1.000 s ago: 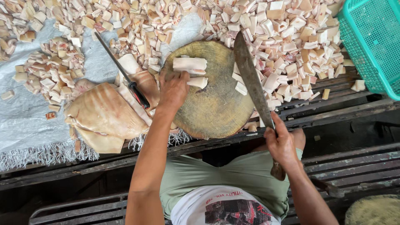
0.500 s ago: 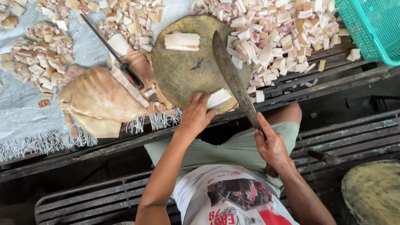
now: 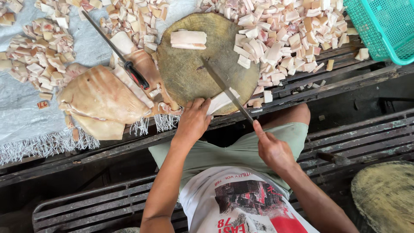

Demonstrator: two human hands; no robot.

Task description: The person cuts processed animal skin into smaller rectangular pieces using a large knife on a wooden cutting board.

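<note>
My right hand (image 3: 272,149) grips the handle of a long cleaver (image 3: 224,88), its blade edge-down across the near side of a round wooden chopping block (image 3: 189,71). My left hand (image 3: 194,118) presses a pale strip of pork skin and fat (image 3: 221,100) against the block's near rim, right beside the blade. Stacked pale strips (image 3: 188,39) lie at the block's far side.
Heaps of cut pale cubes (image 3: 284,34) lie right of the block and more cubes (image 3: 41,58) at left on a grey sheet (image 3: 21,116). Large skin slabs (image 3: 99,99) and a thin red-handled knife (image 3: 118,54) sit left. A teal basket (image 3: 384,26) stands far right.
My left hand drew a strip from the middle of the block to its near rim. The cleaver swung from beside the block onto it, now edge-down by that strip.
</note>
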